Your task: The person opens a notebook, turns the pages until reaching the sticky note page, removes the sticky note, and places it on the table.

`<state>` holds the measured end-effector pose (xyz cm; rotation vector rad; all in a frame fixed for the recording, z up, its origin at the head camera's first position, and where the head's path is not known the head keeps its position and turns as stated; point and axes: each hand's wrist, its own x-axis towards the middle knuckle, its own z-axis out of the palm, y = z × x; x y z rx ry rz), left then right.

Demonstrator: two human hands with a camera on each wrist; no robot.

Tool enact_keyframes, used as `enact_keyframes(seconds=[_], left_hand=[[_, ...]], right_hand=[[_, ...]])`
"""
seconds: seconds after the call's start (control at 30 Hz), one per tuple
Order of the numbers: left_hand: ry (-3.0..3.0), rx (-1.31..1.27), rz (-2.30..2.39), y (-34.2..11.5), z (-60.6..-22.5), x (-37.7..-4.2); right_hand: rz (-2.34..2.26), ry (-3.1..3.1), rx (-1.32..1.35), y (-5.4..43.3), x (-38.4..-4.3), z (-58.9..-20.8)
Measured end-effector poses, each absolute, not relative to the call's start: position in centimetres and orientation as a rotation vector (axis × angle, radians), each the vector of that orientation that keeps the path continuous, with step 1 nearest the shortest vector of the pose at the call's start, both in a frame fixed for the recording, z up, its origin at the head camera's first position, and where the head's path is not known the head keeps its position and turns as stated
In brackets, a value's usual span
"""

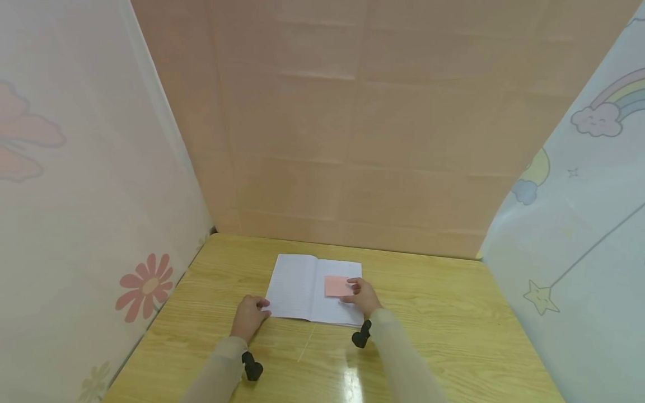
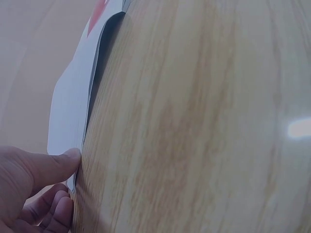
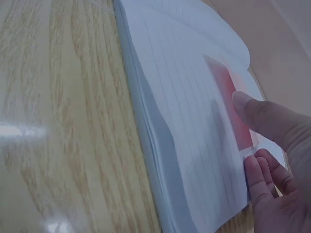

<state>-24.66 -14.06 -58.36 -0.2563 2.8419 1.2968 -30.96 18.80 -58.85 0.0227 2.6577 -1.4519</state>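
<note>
An open lined notebook lies on the wooden table. On its right page is a pink sticky note, seen at a slant in the right wrist view. My right hand pinches the note's right part, thumb on the near side and other fingers curled by the page's outer edge. At the notebook's lower left corner, my left hand grips the edge. Its thumb lies on the page and its other fingers curl at the edge, partly hidden.
The wood-grain table extends around the notebook. A plain tan backdrop stands behind it, with patterned sheets at left and right. Black wrist cameras sit on both cuffs.
</note>
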Motion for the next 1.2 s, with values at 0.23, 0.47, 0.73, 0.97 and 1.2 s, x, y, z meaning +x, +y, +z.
enact_keyframes(seconds=[0.23, 0.47, 0.73, 0.97, 1.2], left_hand=[[2.855, -0.234, 1.292, -14.08, -58.3, -24.5], [2.862, -0.225, 1.293, -13.91, -58.21, -24.32], [2.865, -0.227, 1.287, -13.83, -57.76, -24.18], [2.853, -0.231, 1.263, -13.73, -57.68, -24.3], [2.851, -0.219, 1.267, -13.88, -57.75, -24.31]], right_hand=[[-1.435, 2.668, 0.039, 18.7, -31.03, -59.18], [-1.383, 2.704, 0.055, 18.73, -30.85, -59.27], [-1.424, 2.71, 0.002, 19.09, -30.76, -59.23], [-1.47, 2.693, -0.012, 19.22, -30.62, -58.99], [-1.517, 2.672, 0.012, 19.15, -30.85, -59.33]])
